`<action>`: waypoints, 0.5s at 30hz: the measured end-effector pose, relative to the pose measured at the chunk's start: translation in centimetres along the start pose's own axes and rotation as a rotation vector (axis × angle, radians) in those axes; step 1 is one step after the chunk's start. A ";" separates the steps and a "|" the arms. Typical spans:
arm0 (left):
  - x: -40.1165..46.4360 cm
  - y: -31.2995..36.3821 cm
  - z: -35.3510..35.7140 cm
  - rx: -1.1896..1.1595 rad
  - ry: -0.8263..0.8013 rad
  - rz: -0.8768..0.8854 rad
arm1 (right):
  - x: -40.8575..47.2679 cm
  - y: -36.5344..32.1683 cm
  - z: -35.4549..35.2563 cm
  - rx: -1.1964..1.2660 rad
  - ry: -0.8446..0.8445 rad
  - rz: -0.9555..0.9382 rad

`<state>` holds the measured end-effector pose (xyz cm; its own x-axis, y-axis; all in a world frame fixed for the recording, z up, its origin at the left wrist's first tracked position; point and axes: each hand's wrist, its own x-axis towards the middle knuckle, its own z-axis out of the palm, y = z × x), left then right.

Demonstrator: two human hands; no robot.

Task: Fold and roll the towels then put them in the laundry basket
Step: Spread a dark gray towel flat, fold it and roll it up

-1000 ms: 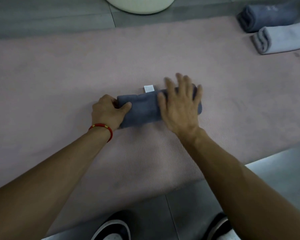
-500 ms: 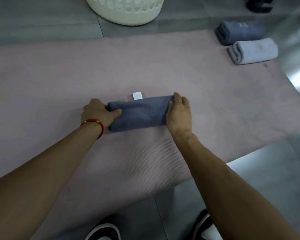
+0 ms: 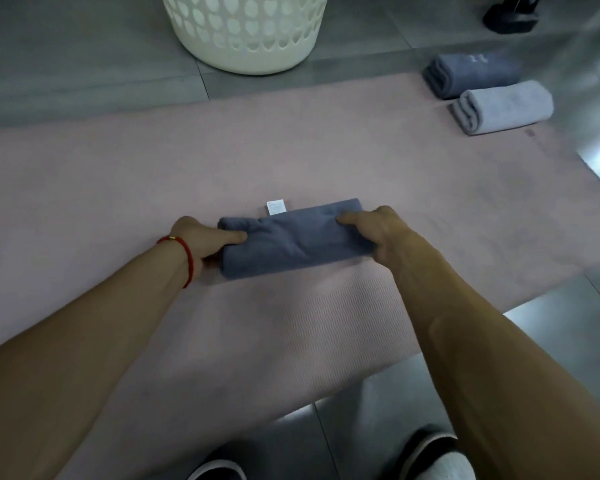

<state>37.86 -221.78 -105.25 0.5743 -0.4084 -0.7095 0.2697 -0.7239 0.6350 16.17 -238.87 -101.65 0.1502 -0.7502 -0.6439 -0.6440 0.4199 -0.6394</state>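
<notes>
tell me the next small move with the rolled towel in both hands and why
Probably lift the dark grey rolled towel off the pink mat and carry it forward to the white laundry basket. The roll looks finished, with its white tag at the far edge, and the left hand and right hand each grip one end, so it seems ready to go.

Towel point(image 3: 297, 242) on mat point(image 3: 118, 188), before basket point(image 3: 246, 32)
</notes>
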 end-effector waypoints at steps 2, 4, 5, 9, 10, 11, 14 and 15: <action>-0.8 0.3 0.1 -0.116 -0.079 -0.015 | 0.2 0.1 -1.2 0.111 -0.053 0.036; -1.9 1.2 0.3 -0.237 -0.198 0.010 | 0.5 -0.2 -2.8 0.181 -0.137 0.069; -2.4 1.9 0.4 -0.271 -0.255 0.042 | 0.7 -0.6 -3.7 0.193 -0.175 0.075; -3.4 6.4 1.3 -0.257 -0.388 0.173 | 2.6 -3.6 -8.5 0.214 -0.238 0.029; -3.3 7.8 1.9 -0.256 -0.389 0.184 | 3.3 -4.5 -9.9 0.227 -0.232 0.012; -3.0 9.2 2.6 -0.253 -0.382 0.188 | 4.0 -5.4 -11.0 0.228 -0.212 -0.008; -1.6 13.2 5.7 -0.250 -0.370 0.175 | 6.6 -7.5 -13.7 0.218 -0.069 -0.062; -1.0 14.3 7.1 -0.249 -0.368 0.176 | 7.7 -8.0 -14.3 0.230 -0.012 -0.076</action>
<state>35.65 -235.65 -97.64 0.3284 -0.7150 -0.6172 0.3960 -0.4890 0.7772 11.73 -255.29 -95.44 0.2014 -0.7789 -0.5939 -0.4428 0.4684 -0.7645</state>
